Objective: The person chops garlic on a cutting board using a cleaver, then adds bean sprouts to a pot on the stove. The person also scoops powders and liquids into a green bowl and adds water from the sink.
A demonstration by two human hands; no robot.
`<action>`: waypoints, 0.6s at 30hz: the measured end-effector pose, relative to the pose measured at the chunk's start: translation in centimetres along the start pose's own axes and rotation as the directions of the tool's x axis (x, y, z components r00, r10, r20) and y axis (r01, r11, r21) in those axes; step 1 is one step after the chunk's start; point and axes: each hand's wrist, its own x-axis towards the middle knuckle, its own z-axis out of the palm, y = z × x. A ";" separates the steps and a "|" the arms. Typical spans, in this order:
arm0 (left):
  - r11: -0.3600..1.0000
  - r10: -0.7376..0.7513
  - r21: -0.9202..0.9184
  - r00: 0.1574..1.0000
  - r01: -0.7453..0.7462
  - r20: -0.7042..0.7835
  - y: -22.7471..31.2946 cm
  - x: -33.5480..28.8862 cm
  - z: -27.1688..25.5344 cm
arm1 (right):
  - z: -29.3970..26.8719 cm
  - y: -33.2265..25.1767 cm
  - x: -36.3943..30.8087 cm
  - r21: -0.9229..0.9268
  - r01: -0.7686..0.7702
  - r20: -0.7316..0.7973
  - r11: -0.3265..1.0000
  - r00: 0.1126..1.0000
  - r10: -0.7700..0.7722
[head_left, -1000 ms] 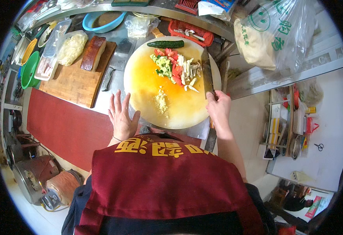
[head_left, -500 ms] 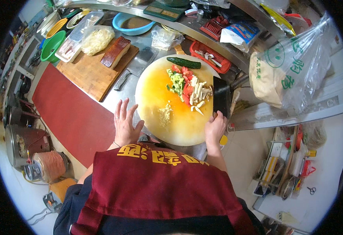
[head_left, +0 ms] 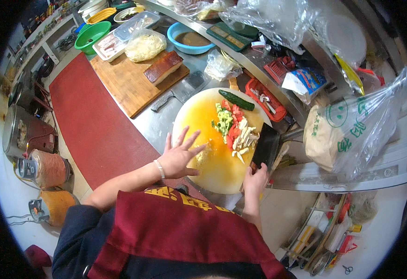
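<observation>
My right hand (head_left: 256,178) is closed round the handle of a cleaver (head_left: 267,145), its dark blade along the right edge of a round cutting board (head_left: 189,114). With fingers spread, my left hand (head_left: 180,159) reaches over the board's left side and holds nothing. Just beside its fingertips lies minced garlic (head_left: 201,158), partly covered by the hand. Farther back are chopped cucumber (head_left: 223,122), red tomato pieces (head_left: 233,132) and pale strips, perhaps mushroom (head_left: 246,136). A dark green cucumber (head_left: 236,100) rests near the board's far edge.
Left of the board, a knife (head_left: 162,102) lies on the metal counter. A wooden board (head_left: 120,88) carries a browned block (head_left: 163,67) and bagged noodles (head_left: 145,45). Behind are a blue basin (head_left: 192,45) and red basket (head_left: 280,113). A plastic bag (head_left: 366,123) hangs at right.
The view has shifted, so the counter sits lower and farther right. My left hand has come from the board's near left edge to over it, by the garlic. The cleaver stays in my right hand.
</observation>
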 end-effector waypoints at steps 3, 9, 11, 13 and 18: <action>-0.089 -0.183 -0.949 0.932 0.302 0.313 -3.4 -1.8 -4.0 | 0.1 -0.5 -0.5 -0.081 0.071 -0.117 0.994 0.990 -0.080; -0.871 -0.119 -0.459 0.982 -0.174 -0.147 -10.7 -10.0 -9.7 | 1.6 -6.1 -1.7 -0.154 0.400 -0.366 0.903 0.826 -0.428; -0.860 -0.182 -0.445 0.965 -0.249 -0.188 -13.7 -13.2 -10.5 | 3.0 -9.9 -2.9 -0.121 0.457 -0.419 0.881 0.781 -0.463; -0.830 -0.234 -0.467 0.951 -0.305 -0.204 -17.1 -16.5 -11.0 | 4.7 -13.9 -4.2 -0.020 0.541 -0.426 0.841 0.756 -0.497; -0.167 -0.646 -0.986 0.755 0.004 0.113 -28.9 -28.0 -6.1 | 12.6 -27.2 -12.3 0.106 0.727 -0.272 0.678 0.677 -0.684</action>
